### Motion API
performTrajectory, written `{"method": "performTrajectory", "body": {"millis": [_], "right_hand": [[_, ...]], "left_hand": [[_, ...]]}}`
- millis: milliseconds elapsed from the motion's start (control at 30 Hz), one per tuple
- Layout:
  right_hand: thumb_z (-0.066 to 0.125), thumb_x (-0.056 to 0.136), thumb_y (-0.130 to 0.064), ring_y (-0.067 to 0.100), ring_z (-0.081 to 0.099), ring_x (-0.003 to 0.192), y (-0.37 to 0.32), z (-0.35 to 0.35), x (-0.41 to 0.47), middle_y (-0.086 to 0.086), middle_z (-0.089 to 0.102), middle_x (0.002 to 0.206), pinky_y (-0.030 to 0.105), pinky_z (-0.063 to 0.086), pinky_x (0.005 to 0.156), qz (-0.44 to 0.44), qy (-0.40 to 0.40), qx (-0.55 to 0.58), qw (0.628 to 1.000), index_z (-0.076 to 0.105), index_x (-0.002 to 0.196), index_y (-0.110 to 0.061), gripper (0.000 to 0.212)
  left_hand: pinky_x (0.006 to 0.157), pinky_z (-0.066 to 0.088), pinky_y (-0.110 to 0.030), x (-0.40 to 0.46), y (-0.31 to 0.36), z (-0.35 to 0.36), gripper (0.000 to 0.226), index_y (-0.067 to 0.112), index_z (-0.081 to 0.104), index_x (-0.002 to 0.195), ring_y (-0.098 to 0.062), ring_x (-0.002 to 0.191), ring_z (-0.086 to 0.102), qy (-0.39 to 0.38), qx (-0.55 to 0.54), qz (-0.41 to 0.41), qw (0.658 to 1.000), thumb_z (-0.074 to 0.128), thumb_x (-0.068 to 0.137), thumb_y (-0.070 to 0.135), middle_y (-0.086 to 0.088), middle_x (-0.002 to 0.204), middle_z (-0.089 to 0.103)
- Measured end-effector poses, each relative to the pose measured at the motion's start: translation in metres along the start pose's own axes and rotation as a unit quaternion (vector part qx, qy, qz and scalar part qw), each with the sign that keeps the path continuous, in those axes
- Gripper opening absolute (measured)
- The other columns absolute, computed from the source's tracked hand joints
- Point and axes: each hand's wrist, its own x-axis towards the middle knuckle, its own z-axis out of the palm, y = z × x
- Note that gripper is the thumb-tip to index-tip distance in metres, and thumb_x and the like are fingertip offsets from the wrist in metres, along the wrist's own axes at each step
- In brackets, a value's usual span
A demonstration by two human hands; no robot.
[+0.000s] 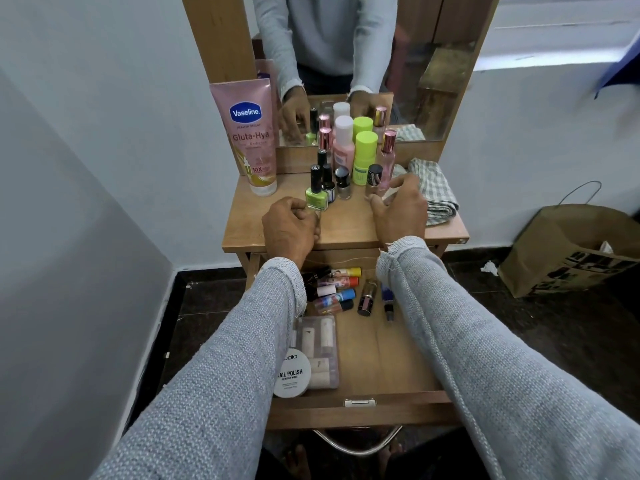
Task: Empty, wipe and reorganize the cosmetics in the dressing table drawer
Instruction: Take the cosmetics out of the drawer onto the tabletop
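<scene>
My small wooden bench (346,226) stands against a white wall, its top a smooth light-brown laminate, with a mirror (408,81) in a wooden frame rising behind it. The floor (554,341) is dark and speckled, and a crumpled brown paper bag (568,251) sits on it to the right.

At the back left of the bench top a tall pink Vaseline tube (250,136) stands on its cap. Beside it cluster the upright bottles: a pale pink bottle with a white cap (343,147), a bottle with a lime-green cap (364,157), a slim pink perfume bottle with a metallic cap (387,161), and several small nail polish bottles with black caps. A folded checked cloth (433,192), soft and woven, lies at the right edge.

My left hand (291,226) is curled, its fingers at the base of the green nail polish bottle (316,192); whether they actually pinch it I cannot tell. My right hand (398,206) hovers with fingers bent and spread apart, close to the perfume bottle and gripping nothing that I can see. Both sleeves are grey knit.

Below, the drawer (381,358) is pulled out. At its back lie small tubes with coloured caps (337,289) and two dark bottles on their sides. At its front left a clear plastic case (320,351) holds pale cylinders, and a round white tub of nail polish remover wipes (292,375) rests on it.
</scene>
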Motion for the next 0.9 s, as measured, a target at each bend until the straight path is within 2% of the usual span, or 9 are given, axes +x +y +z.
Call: {"method": "performTrajectory", "body": {"millis": [67, 167, 333, 433, 533, 700, 833, 900], "right_hand": [[0.075, 0.082, -0.017, 0.019, 0.060, 0.085, -0.002, 0.000, 0.005, 0.007, 0.066, 0.099, 0.024, 0.044, 0.075, 0.021, -0.019, -0.011, 1.000, 0.051, 0.109, -0.011, 0.036], [0.073, 0.084, -0.019, 0.020, 0.060, 0.088, -0.004, 0.002, 0.009, 0.009, 0.066, 0.104, 0.026, 0.045, 0.079, 0.027, -0.042, -0.036, 0.998, 0.058, 0.109, -0.009, 0.031], [0.068, 0.088, -0.020, 0.017, 0.054, 0.079, -0.009, 0.008, 0.012, 0.008, 0.067, 0.099, 0.023, 0.041, 0.070, 0.025, -0.062, -0.063, 0.996, 0.066, 0.101, -0.008, 0.018], [0.068, 0.088, -0.023, 0.022, 0.061, 0.088, -0.013, 0.014, 0.015, 0.009, 0.067, 0.101, 0.029, 0.048, 0.077, 0.030, -0.070, -0.074, 0.994, 0.066, 0.104, -0.007, 0.023], [0.069, 0.087, -0.023, 0.026, 0.063, 0.096, -0.016, 0.019, 0.019, 0.010, 0.067, 0.104, 0.033, 0.049, 0.084, 0.035, -0.080, -0.073, 0.994, 0.066, 0.105, -0.007, 0.024], [0.069, 0.088, -0.024, 0.025, 0.063, 0.096, -0.018, 0.022, 0.021, 0.010, 0.069, 0.105, 0.027, 0.043, 0.077, 0.038, -0.081, -0.075, 0.993, 0.068, 0.105, -0.008, 0.024], [0.070, 0.087, -0.018, 0.025, 0.062, 0.097, -0.017, 0.017, 0.015, 0.010, 0.067, 0.104, 0.032, 0.048, 0.086, 0.025, -0.063, -0.047, 0.997, 0.061, 0.112, -0.008, 0.029], [0.069, 0.086, -0.014, 0.023, 0.062, 0.091, -0.014, 0.015, 0.009, 0.006, 0.065, 0.096, 0.035, 0.052, 0.086, 0.000, -0.041, -0.017, 0.999, 0.057, 0.112, -0.009, 0.029]], "left_hand": [[0.044, 0.052, -0.019, 0.000, 0.000, 0.000, 0.011, 0.011, 0.064, 0.095, -0.010, 0.048, 0.063, 0.000, 0.002, 0.002, 1.000, 0.071, 0.087, 0.008, -0.003, 0.065, 0.068], [0.045, 0.053, -0.021, 0.000, -0.001, 0.000, 0.010, 0.010, 0.064, 0.094, -0.010, 0.047, 0.063, 0.001, 0.005, 0.005, 1.000, 0.070, 0.087, 0.008, -0.002, 0.063, 0.067], [0.051, 0.058, -0.030, 0.002, -0.003, 0.002, 0.012, 0.008, 0.065, 0.098, -0.012, 0.048, 0.064, 0.002, 0.006, -0.001, 1.000, 0.070, 0.087, 0.007, -0.001, 0.064, 0.066], [0.050, 0.058, -0.030, 0.002, -0.003, 0.002, 0.015, 0.007, 0.065, 0.101, -0.014, 0.049, 0.065, 0.003, 0.007, -0.001, 1.000, 0.071, 0.087, 0.008, -0.002, 0.066, 0.067], [0.050, 0.059, -0.031, 0.002, -0.003, 0.002, 0.016, 0.007, 0.065, 0.102, -0.014, 0.049, 0.066, 0.006, 0.012, 0.002, 1.000, 0.070, 0.087, 0.008, -0.004, 0.068, 0.068], [0.049, 0.058, -0.030, 0.003, -0.003, 0.003, 0.013, 0.008, 0.066, 0.099, -0.012, 0.046, 0.064, 0.010, 0.012, 0.002, 1.000, 0.070, 0.087, 0.008, -0.002, 0.063, 0.067], [0.049, 0.058, -0.031, 0.002, -0.003, 0.003, 0.009, 0.009, 0.065, 0.093, -0.010, 0.044, 0.063, 0.009, 0.008, -0.001, 1.000, 0.070, 0.087, 0.007, -0.001, 0.060, 0.066], [0.048, 0.058, -0.031, 0.002, -0.002, 0.002, 0.009, 0.008, 0.065, 0.094, -0.011, 0.044, 0.063, 0.009, 0.007, -0.001, 1.000, 0.070, 0.086, 0.007, -0.001, 0.060, 0.066]]}}
